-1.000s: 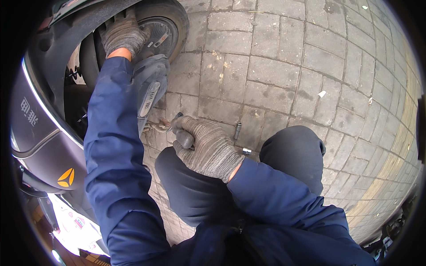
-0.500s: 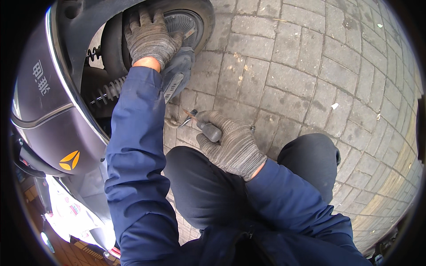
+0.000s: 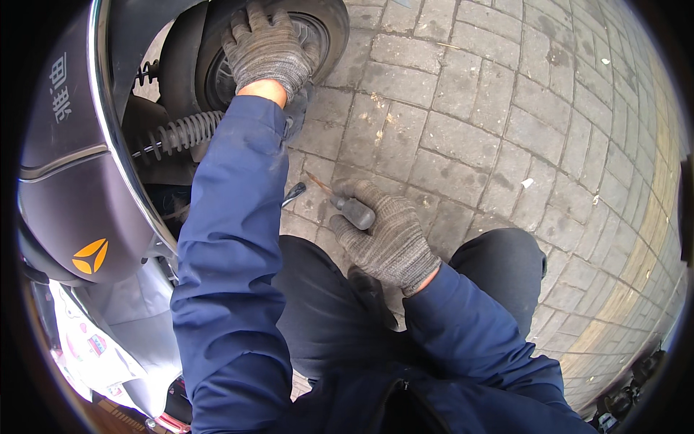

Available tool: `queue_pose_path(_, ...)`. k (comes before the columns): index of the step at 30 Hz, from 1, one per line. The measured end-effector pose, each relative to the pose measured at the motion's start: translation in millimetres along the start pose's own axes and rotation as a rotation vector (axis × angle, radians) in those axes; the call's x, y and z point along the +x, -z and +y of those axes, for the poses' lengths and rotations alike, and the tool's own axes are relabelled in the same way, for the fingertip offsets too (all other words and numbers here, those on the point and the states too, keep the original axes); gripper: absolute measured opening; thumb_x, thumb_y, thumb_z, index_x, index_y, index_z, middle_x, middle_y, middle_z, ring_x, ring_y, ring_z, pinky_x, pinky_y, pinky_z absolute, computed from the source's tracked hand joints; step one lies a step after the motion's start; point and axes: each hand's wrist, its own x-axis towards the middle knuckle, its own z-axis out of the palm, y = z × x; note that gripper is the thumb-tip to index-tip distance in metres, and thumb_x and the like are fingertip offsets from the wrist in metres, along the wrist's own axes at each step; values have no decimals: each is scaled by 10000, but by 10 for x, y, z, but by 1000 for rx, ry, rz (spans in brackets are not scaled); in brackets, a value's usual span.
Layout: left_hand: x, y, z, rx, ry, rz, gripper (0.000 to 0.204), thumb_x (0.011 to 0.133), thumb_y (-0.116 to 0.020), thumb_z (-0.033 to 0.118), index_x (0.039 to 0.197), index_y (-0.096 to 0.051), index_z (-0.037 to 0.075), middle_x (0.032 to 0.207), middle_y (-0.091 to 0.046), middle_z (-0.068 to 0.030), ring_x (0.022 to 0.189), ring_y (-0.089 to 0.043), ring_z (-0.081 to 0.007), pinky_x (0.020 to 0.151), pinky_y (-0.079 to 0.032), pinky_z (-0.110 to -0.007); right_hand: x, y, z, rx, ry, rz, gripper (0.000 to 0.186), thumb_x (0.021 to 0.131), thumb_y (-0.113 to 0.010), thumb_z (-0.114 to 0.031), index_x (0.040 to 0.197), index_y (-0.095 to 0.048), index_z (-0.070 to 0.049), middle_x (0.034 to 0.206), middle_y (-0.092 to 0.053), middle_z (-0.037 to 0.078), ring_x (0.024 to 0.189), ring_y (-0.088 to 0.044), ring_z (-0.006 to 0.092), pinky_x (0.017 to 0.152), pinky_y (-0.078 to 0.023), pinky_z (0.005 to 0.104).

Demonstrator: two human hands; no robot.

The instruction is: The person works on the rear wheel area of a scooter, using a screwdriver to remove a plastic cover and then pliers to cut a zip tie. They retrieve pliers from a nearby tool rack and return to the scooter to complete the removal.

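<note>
Unmoved: fingers [image 3: 361, 199] round screwdriver [image 3: 352, 208]

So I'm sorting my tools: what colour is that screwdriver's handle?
Dark grey handle, gripped in the gloved right hand; head view.

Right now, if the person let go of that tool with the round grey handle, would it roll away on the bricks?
The tool would probably roll a little, since its handle looks round and smooth. It likely wouldn't go far: the paving is rough, with grooves between bricks to catch it. It looks stiff, with a thin metal shaft, and the right hand in its knit glove should grip it without slipping.
</note>
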Motion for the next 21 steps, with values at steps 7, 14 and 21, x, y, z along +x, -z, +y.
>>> queue_pose_path(7, 162, 61, 110, -107, -99, -344, 765, 743, -586, 463, 1379, -401, 81, 1506, -210, -191, 1370, -249, -359, 1113, -214, -464, 48, -64, 23, 22, -12, -27, 327, 781, -664, -171, 1087, -587, -87, 895, -659, 138, 846, -650, 326, 746, -517, 377)
queue_pose_path(14, 67, -47, 10, -137, -57, -116, 682, 769, -614, 478, 1344, -468, 143, 1472, -301, -157, 1326, -332, -352, 1082, -277, -499, 68, -7, 14, -12, -22, -36, 322, 780, -663, -135, 1088, -589, -75, 911, -657, 141, 862, -649, 308, 775, -515, 355)
queue_pose_path(21, -509, -76, -314, -337, -74, -150, 586, 775, -648, 382, 1284, -514, 126, 1409, -392, -160, 1272, -393, -352, 1094, -257, -485, 243, 26, 170, -41, -74, -63, 333, 786, -665, -101, 1107, -586, -63, 922, -652, 125, 916, -637, 251, 818, -505, 323)
